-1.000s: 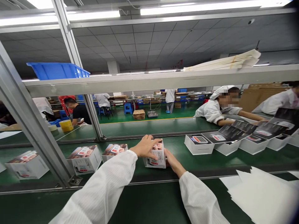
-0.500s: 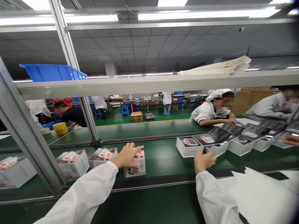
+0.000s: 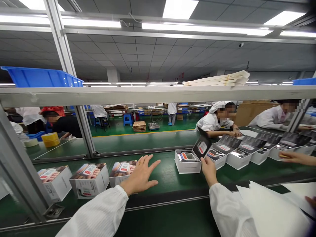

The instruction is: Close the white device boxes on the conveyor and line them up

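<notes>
My left hand (image 3: pixel 142 172) is spread open above the green belt (image 3: pixel 158 177), just right of a closed box (image 3: pixel 120 169) whose side it partly covers. Two more closed boxes with photo-printed tops, one a white-sided box (image 3: pixel 90 184), stand farther left. My right hand (image 3: pixel 209 169) pinches the lower edge of a dark raised lid (image 3: pixel 201 144). That lid belongs to an open white box (image 3: pixel 188 166) with a device with a screen inside. Several other open boxes (image 3: pixel 238 159) stand in a row to the right, their dark lids folded back.
White sheets (image 3: pixel 269 207) lie at the lower right. Another person's hand (image 3: pixel 293 157) reaches in over the boxes at right. A metal post (image 3: pixel 84 131) and overhead shelf beam (image 3: pixel 148 95) frame the belt. A blue bin (image 3: pixel 41 77) sits above left.
The closed boxes have shifted left in view, and my left hand has come off the nearest one. The end open box's lid is now raised, with my right hand on it.
</notes>
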Action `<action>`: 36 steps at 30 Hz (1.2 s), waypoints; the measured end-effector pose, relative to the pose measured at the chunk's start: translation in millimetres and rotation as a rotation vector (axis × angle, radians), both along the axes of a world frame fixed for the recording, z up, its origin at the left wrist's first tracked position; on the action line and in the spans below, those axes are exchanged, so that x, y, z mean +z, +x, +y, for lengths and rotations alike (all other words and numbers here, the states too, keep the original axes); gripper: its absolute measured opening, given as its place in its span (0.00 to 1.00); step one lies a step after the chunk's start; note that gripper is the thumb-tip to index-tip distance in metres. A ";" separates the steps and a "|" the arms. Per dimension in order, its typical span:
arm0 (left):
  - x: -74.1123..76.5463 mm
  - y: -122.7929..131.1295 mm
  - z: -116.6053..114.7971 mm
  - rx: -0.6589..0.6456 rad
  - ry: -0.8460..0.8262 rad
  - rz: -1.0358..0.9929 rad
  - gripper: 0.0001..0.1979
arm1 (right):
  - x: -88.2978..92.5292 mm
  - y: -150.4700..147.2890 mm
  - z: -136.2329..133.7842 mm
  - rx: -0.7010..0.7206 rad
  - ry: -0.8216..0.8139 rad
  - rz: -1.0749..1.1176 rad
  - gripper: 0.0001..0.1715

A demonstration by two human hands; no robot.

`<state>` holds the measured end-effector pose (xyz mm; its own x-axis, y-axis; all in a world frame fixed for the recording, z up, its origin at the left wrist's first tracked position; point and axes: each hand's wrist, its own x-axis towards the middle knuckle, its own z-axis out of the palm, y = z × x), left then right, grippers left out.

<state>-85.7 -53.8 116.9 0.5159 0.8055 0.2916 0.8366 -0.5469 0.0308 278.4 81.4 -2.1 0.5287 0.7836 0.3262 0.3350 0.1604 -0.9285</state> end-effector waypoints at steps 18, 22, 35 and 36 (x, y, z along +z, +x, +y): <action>-91.1 74.3 64.2 -0.020 -0.276 -0.344 0.53 | -4.6 -66.3 -41.3 0.424 -0.120 0.094 0.36; -44.0 49.9 61.0 -0.135 -0.061 -0.082 0.56 | -1.4 -94.8 -42.4 0.572 -0.257 0.386 0.43; 28.1 -64.8 21.6 0.106 -0.213 0.314 0.52 | 15.2 -66.4 -34.0 -0.340 -0.065 -0.070 0.29; 28.1 -71.6 18.6 0.125 -0.215 0.318 0.52 | 12.4 -49.2 -27.3 -0.473 -0.092 -0.009 0.31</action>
